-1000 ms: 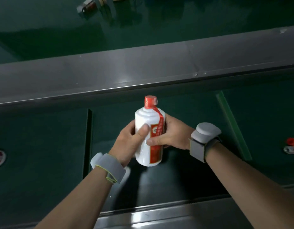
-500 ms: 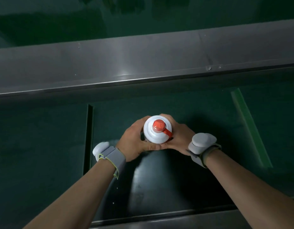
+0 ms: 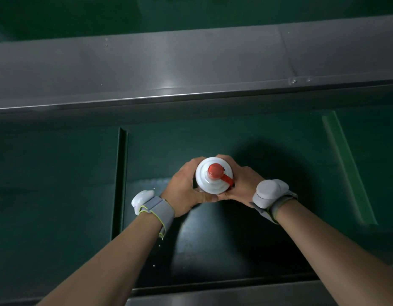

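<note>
Head view, looking straight down. A dark green belt surface (image 3: 58,195) fills most of the frame. A broad steel rail (image 3: 191,69) runs along its far edge and a narrower steel lip (image 3: 235,297) along its near edge. A dark groove (image 3: 120,173) crosses the surface left of centre, and a pale green strip (image 3: 348,171) slants across near the right edge.

The left hand (image 3: 182,191) and right hand (image 3: 242,184) come in from the near edge, each with a grey wrist band (image 3: 157,209). They clasp a white bottle (image 3: 213,185) from opposite sides. The fingers curl round its body and the thumbs meet tip to tip on the near side. The far fingertips are mostly hidden behind its shoulder.

The bottle is upright about midway between the far and near edges, just right of the groove. Its red cap (image 3: 215,170) faces the camera and a red ribbon (image 3: 227,178) trails toward the right hand. Whether its base touches the surface cannot be seen. The two-sided grip probably serves to keep a smooth, top-heavy bottle vertical and centred as it is set down or lifted.
</note>
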Demonstrator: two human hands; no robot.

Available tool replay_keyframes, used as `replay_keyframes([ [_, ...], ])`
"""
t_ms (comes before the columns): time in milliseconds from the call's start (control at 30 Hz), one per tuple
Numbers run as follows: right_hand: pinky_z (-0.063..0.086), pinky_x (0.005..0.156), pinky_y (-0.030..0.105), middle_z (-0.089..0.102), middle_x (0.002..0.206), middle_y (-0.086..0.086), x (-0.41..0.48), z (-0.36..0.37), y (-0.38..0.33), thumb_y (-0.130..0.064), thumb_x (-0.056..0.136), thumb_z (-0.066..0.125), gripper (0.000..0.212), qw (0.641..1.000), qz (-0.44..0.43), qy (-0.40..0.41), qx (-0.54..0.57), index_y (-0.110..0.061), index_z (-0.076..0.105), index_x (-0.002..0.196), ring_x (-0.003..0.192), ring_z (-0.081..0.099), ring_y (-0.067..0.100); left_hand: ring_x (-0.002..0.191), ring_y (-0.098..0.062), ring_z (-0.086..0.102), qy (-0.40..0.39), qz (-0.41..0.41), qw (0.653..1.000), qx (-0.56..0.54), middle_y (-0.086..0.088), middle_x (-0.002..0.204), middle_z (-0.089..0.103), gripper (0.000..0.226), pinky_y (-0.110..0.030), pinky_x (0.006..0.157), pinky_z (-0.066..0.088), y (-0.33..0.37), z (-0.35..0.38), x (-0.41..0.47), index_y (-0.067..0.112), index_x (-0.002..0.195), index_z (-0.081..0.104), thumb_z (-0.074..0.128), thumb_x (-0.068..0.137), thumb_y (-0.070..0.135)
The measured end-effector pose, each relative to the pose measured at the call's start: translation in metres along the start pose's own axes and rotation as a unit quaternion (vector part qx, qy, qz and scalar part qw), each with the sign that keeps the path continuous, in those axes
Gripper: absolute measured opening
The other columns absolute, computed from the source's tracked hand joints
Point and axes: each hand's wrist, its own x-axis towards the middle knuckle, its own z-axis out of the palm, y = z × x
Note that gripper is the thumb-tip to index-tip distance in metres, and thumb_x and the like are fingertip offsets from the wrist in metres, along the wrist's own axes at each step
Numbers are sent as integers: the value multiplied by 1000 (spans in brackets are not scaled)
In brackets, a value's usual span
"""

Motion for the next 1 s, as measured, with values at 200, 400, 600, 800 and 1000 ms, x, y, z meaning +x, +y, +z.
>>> replay_keyframes([
  [200, 57, 79, 38, 69, 96, -10, 6, 5, 9, -45, 57, 87, 101, 1000, 13, -5, -1, -56, 19, 131, 83, 67, 15, 109, -7, 56, 13, 5, 999, 34, 13, 118, 61, 82, -20, 93, 44, -3, 2, 1, 34, 127, 52, 92, 56, 29],
  [400, 49, 71, 20, 61, 83, -23, 6, 9, 14, -47, 51, 85, 99, 1000, 23, 1, 7, -62, 21, 125, 81, 63, 6, 103, 4, 52, 19, -16, 998, 49, 20, 116, 58, 85, 5, 82, 31, -3, 3, 0, 36, 130, 52, 92, 55, 33],
  [600, 45, 66, 24, 62, 85, -16, -1, -5, -3, -47, 55, 78, 82, 998, 54, -18, -33, -47, 35, 124, 76, 61, 15, 92, 17, 52, 3, -42, 996, 81, 23, 100, 64, 77, 6, 74, 35, 6, -4, -3, 32, 129, 57, 91, 59, 34],
  [800, 52, 74, 35, 68, 102, -2, -23, -8, -13, -51, 74, 60, 39, 980, 119, 11, -159, -28, 53, 105, 89, 65, 28, 100, -10, 69, -3, -94, 977, 192, 6, 118, 70, 47, -28, 93, 50, 9, -12, -24, 32, 126, 60, 74, 81, 38],
  [1000, 55, 81, 37, 69, 109, -8, -66, -15, -2, -43, 83, 57, 38, 981, 116, 28, -154, -39, 48, 120, 98, 65, 23, 90, -7, 69, 2, -130, 975, 180, 5, 110, 69, 53, -20, 90, 49, 17, -12, -62, 33, 132, 54, 73, 83, 29],
])
